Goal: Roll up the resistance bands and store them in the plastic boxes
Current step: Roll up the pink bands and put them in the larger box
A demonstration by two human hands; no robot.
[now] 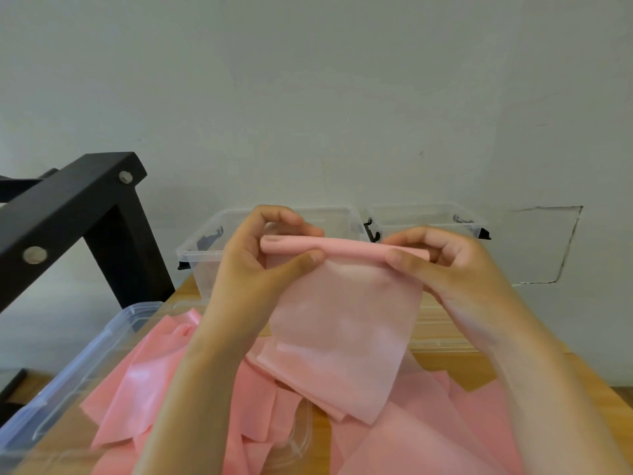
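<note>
- While we hold it up off the worktop, the pink band is pinched at its rolled top edge by both hands.
- Our left grip holds the roll's left end, with the thumb in front and the fingers curled over behind.
- Our right grip holds the right end the same way, its thumb tip pressed on the front of the roll.
- Between the two grips the roll runs nearly level. Below them the unrolled part hangs as a flat sheet, its lower end down at the pile of loose pink bands.
- That pile lies beneath both grips, spread over the worktop.
- Just beyond the left grip stands an open clear box with black clasps. Beyond the right grip a second box stands beside the first, close to the wall.
- Below and left of the left grip, a clear lid lies at the worktop's edge, partly under the pile.
- Further left of that grip, a black frame shows two bolts.
</note>
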